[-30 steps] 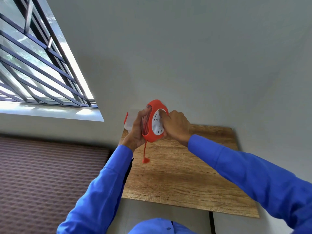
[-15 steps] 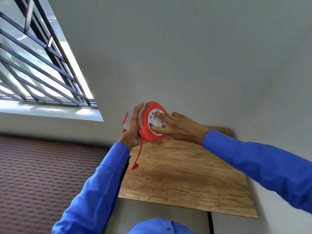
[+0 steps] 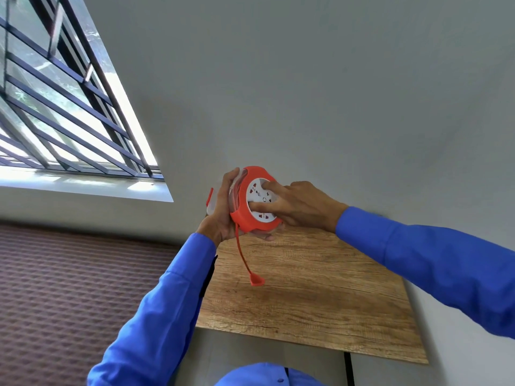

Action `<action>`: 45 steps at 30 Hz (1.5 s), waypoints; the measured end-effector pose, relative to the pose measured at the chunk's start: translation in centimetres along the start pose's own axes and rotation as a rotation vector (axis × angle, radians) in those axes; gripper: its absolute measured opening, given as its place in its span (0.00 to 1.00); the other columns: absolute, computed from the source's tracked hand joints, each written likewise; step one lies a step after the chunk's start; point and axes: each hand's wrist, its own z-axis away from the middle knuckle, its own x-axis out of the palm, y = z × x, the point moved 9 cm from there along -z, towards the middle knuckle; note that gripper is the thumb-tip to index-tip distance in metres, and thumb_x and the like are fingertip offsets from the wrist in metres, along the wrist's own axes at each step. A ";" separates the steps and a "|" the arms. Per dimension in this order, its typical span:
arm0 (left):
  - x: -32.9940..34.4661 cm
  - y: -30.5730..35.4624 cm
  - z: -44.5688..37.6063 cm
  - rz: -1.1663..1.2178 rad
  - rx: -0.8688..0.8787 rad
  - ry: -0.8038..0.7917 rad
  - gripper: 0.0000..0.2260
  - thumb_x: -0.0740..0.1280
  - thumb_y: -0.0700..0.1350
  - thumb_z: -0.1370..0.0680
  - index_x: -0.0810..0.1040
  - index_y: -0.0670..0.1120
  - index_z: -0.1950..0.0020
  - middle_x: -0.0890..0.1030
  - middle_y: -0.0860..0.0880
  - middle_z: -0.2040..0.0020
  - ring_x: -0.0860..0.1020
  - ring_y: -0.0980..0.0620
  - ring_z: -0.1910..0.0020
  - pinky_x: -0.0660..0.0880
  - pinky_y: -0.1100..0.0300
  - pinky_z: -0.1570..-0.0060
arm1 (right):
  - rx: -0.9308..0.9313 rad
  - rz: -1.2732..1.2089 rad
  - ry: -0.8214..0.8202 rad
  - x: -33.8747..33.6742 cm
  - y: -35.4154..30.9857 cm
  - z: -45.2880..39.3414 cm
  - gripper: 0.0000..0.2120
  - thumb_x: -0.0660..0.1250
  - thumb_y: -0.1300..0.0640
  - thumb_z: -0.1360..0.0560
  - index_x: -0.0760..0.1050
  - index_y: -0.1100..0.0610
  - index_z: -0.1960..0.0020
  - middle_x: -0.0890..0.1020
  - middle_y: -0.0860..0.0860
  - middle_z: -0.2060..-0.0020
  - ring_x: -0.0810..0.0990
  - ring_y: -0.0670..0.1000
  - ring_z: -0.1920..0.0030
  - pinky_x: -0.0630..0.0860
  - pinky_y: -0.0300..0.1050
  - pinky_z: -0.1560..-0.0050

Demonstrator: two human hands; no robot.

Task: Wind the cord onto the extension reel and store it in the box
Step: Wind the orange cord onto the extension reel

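Note:
I hold an orange extension reel with a white socket face above the far end of a wooden table. My left hand grips the reel's back and rim. My right hand has its fingers pressed into the white socket face. A short length of orange cord hangs from the reel's underside and ends in an orange plug just above the tabletop. A clear plastic box with an orange clip shows behind my left hand, mostly hidden.
The table stands against a grey wall. A barred window is at the upper left. Patterned brown floor lies left of the table.
The reel has turned its socket face more towards me. The hanging cord has swung right, with the plug now over the tabletop. My right hand stays on the socket face.

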 end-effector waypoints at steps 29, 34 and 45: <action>0.1 1.6 -0.8 -0.008 0.317 0.086 0.41 0.81 0.73 0.39 0.89 0.48 0.35 0.86 0.37 0.35 0.87 0.36 0.40 0.84 0.30 0.43 | 1.101 -0.873 0.302 2.7 5.5 1.9 0.30 0.73 0.24 0.33 0.87 0.48 0.47 0.89 0.45 0.49 0.87 0.46 0.53 0.84 0.47 0.53; 0.9 1.7 -0.4 0.000 0.286 0.075 0.43 0.81 0.74 0.40 0.88 0.48 0.34 0.84 0.36 0.31 0.85 0.33 0.36 0.77 0.24 0.37 | 1.084 -0.834 0.260 1.7 6.6 1.7 0.25 0.74 0.24 0.34 0.84 0.47 0.61 0.84 0.38 0.66 0.84 0.40 0.64 0.83 0.45 0.62; -2.2 1.4 0.2 0.135 0.412 0.232 0.42 0.66 0.73 0.24 0.77 0.44 0.21 0.77 0.33 0.24 0.75 0.30 0.24 0.70 0.28 0.25 | 1.122 -1.074 0.432 4.6 7.2 5.2 0.13 0.78 0.44 0.24 0.83 0.51 0.45 0.87 0.49 0.60 0.86 0.46 0.61 0.84 0.46 0.59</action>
